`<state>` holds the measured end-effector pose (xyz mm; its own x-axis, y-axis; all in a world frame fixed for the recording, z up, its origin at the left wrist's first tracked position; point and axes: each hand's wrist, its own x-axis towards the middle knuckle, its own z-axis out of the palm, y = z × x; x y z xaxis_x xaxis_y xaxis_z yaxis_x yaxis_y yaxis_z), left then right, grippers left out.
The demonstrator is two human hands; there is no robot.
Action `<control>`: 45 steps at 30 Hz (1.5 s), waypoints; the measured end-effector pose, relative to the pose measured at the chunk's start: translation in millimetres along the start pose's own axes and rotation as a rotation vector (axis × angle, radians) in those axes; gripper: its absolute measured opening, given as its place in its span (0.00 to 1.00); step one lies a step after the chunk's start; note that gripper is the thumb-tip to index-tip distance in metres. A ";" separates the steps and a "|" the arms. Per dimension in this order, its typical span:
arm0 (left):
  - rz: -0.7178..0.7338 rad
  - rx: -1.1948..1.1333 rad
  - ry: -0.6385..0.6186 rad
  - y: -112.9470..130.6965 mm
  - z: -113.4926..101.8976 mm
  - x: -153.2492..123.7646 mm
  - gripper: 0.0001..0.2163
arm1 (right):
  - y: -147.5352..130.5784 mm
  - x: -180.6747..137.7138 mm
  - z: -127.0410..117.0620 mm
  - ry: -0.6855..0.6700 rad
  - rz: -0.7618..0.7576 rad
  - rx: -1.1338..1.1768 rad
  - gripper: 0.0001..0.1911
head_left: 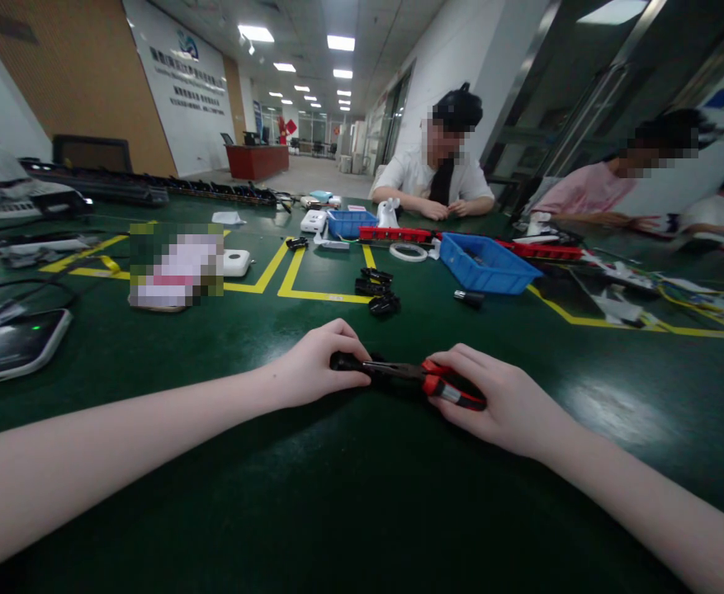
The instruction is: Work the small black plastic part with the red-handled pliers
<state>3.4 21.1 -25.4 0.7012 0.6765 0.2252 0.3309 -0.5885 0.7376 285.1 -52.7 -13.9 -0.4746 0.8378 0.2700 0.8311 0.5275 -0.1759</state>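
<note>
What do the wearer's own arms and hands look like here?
No sleeve shows on the left forearm or right forearm; both are bare. The left hand and right hand wear no gloves, and no watch or ring is visible. A small spot marks the left wrist.

The left forearm (139,437) and right forearm (640,495), both bare, angle inward. The left hand (312,367) pinches between thumb and fingers; the right hand (510,400), apart from it, curls in a grip.
</note>
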 end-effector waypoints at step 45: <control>0.051 -0.011 -0.026 -23.7 -15.7 9.7 0.07 | 14.6 24.1 1.3 0.123 -0.105 0.051 0.18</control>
<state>-7.6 48.6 -30.7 0.7330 0.6342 0.2461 0.2873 -0.6166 0.7330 285.4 -24.6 -11.1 -0.5159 0.7560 0.4028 0.7618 0.6200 -0.1879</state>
